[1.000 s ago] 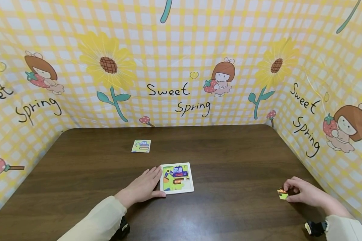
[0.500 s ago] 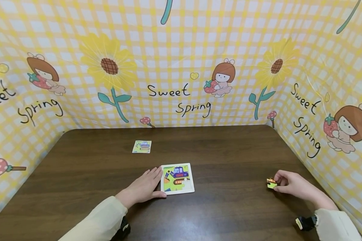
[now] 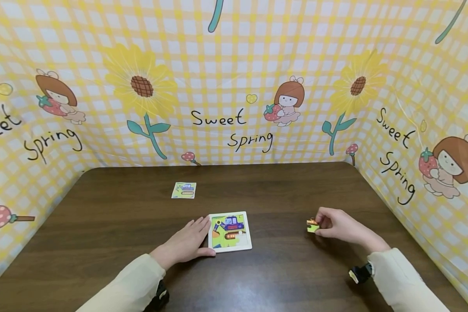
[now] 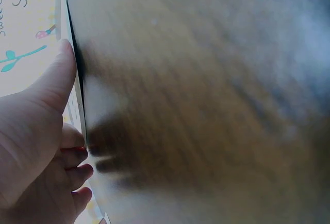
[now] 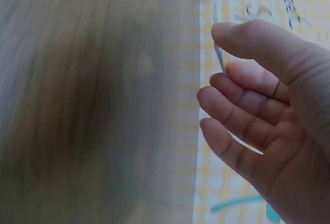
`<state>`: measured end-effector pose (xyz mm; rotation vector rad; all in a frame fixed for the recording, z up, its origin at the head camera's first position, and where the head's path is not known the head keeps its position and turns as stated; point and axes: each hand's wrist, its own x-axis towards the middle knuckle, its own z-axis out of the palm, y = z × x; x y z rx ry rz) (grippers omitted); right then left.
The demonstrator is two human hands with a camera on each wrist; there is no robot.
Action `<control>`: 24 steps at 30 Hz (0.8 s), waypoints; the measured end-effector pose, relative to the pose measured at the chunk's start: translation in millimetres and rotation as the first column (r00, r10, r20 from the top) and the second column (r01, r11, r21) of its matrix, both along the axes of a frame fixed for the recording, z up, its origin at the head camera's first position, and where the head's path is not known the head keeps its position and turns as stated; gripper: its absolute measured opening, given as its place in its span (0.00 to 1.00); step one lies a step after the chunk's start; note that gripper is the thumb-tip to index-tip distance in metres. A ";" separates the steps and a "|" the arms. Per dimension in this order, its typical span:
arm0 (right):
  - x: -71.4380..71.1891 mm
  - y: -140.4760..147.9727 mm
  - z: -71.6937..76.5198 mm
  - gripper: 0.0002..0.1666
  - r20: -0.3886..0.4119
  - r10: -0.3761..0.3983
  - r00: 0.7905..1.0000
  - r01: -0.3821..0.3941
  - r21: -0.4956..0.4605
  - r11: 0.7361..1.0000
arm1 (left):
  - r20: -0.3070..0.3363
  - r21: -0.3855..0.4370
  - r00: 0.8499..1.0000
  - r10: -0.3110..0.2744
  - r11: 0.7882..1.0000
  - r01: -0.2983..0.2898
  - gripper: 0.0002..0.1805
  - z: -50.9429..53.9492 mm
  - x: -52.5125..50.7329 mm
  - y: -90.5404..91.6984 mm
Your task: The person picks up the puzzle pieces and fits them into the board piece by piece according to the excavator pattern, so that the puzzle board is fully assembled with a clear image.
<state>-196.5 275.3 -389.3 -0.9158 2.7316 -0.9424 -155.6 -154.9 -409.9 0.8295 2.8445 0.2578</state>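
Note:
A white-framed jigsaw puzzle [image 3: 226, 242] with an excavator picture lies on the table, a white gap showing at its lower right. My left hand [image 3: 185, 242] rests flat at the puzzle's left edge, fingers straight and thumb by the near corner. Out to the right, my right hand [image 3: 341, 225] pinches a puzzle piece [image 3: 312, 225], orange above and yellow-green below. In the right wrist view the puzzle piece [image 5: 220, 59] is seen edge-on between thumb and index finger, the other fingers loosely curled. The left wrist view shows the frame's thin edge beside the thumb.
A small square picture card [image 3: 184, 190] with a similar excavator lies farther back on the dark wooden table [image 3: 273, 186]. Yellow checked cloth [image 3: 218, 78] with printed flowers and figures stands around the table's back and sides.
My right hand has carried the puzzle piece leftward and slightly away from me, toward the framed puzzle. The left hand and the puzzle have stayed in place.

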 end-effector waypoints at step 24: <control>-0.3 -142.5 -13.7 0.09 -0.114 0.247 0.962 -0.240 0.077 0.968 | 0.015 0.009 1.000 0.014 1.000 -0.014 0.48 1.6 1.5 0.7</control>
